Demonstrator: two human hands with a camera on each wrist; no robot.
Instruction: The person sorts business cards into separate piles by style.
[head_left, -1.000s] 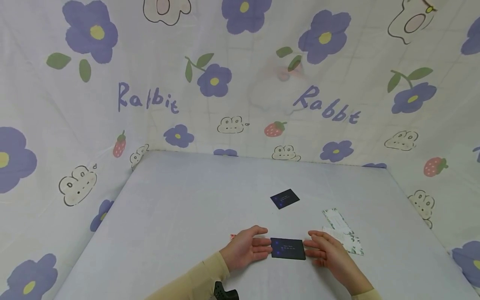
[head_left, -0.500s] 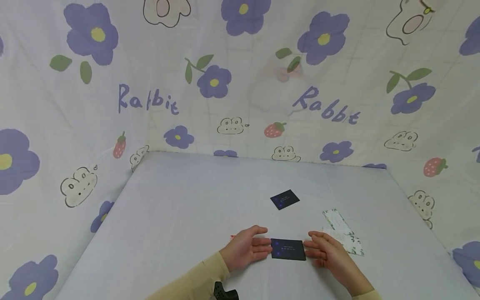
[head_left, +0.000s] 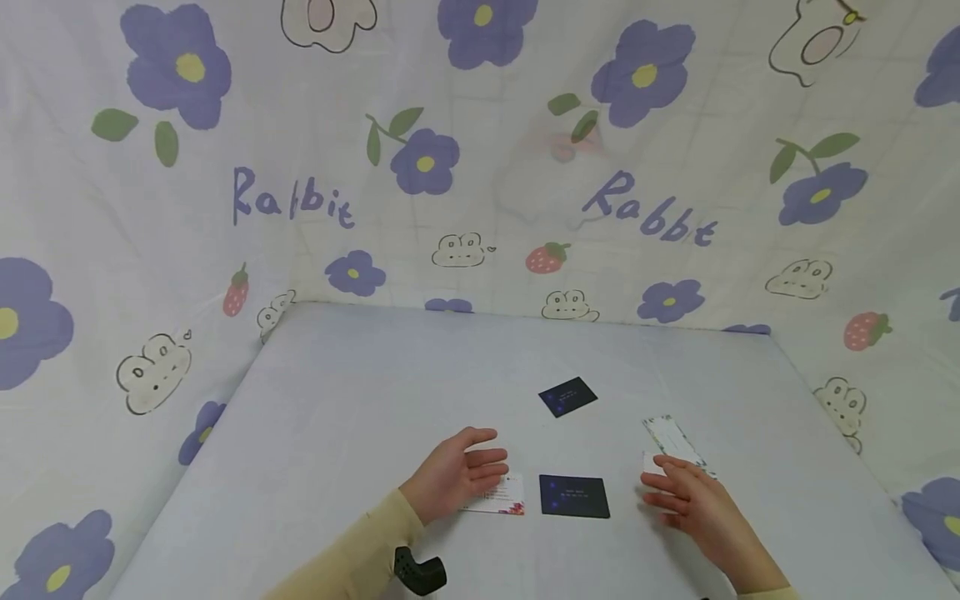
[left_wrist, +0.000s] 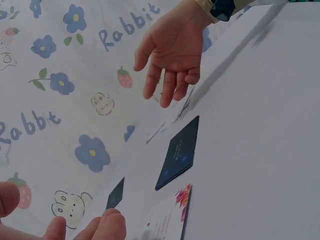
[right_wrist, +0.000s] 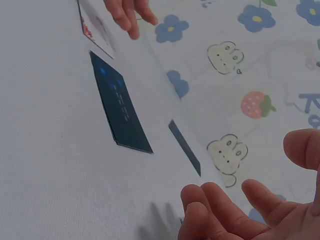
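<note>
Beige long sleeves [head_left: 352, 554], bare hands

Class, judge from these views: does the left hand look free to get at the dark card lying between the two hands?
Probably yes. The left hand is open, and only the white floral card lies between it and the dark card.

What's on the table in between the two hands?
A dark blue card lies flat between the left hand and the right hand; neither hand touches it. A white card with flowers sits by the left hand. The head view shows this best.
</note>
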